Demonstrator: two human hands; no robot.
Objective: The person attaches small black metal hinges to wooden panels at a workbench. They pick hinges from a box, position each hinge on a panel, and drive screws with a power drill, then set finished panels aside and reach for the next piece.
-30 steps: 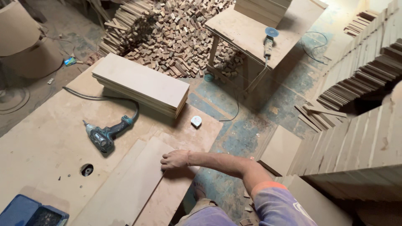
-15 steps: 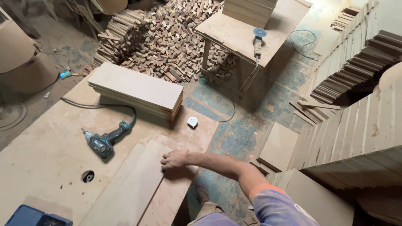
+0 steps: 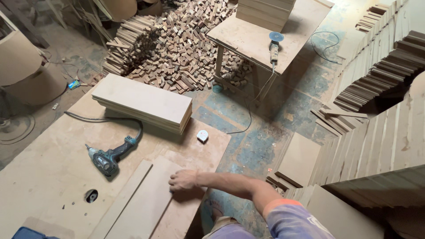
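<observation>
Workshop seen from above: my right hand [image 3: 183, 180] rests palm-down, fingers loosely curled, on the far right corner of a flat plywood board [image 3: 146, 203] lying near me on the big workbench [image 3: 40, 177] — pressing on it, not gripping. My left hand is out of view, so I cannot tell its state. A narrower strip [image 3: 126, 194] lies just beside the board on its left, edges touching. Further left sits a teal power drill [image 3: 108, 157] with its cable trailing away, and beyond it a stack of similar boards [image 3: 141, 102]. A small white tape measure [image 3: 202, 136] sits near the bench's right edge. The board looks thin, stiff and fairly light, its dusty face likely a little slippery, with sharp, splintery edges. I judge it best taken by the two long edges near the middle — one-handed by a corner it would sag and twist.
</observation>
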